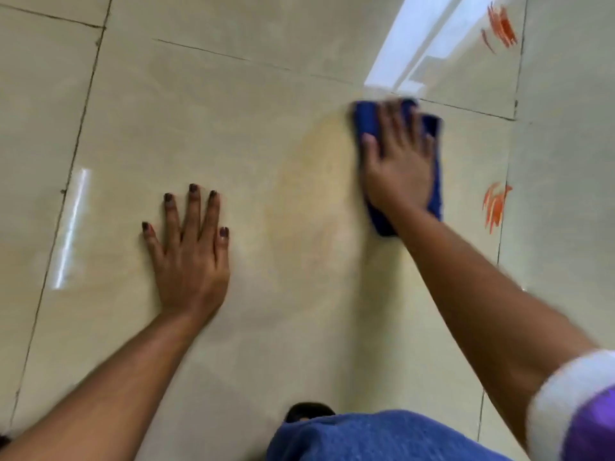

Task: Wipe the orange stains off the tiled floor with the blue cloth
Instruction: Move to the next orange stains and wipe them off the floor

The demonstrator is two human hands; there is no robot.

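Observation:
My right hand (pixel 397 161) presses flat on the blue cloth (pixel 436 197), which lies on the beige tiled floor (pixel 233 94) right of centre; the cloth and hand are motion-blurred. A faint yellowish smear (pixel 312 194) spreads over the tile just left of the cloth. One orange stain (pixel 496 204) sits a short way right of the cloth, near a grout line. Another orange stain (pixel 501 26) lies at the far upper right. My left hand (pixel 189 247) rests palm-down on the floor, fingers spread, holding nothing.
Dark grout lines divide the glossy tiles. A bright window reflection (pixel 419 44) streaks the floor above the cloth. My knee in blue fabric (pixel 366 437) and a dark shoe tip (pixel 309 412) sit at the bottom edge.

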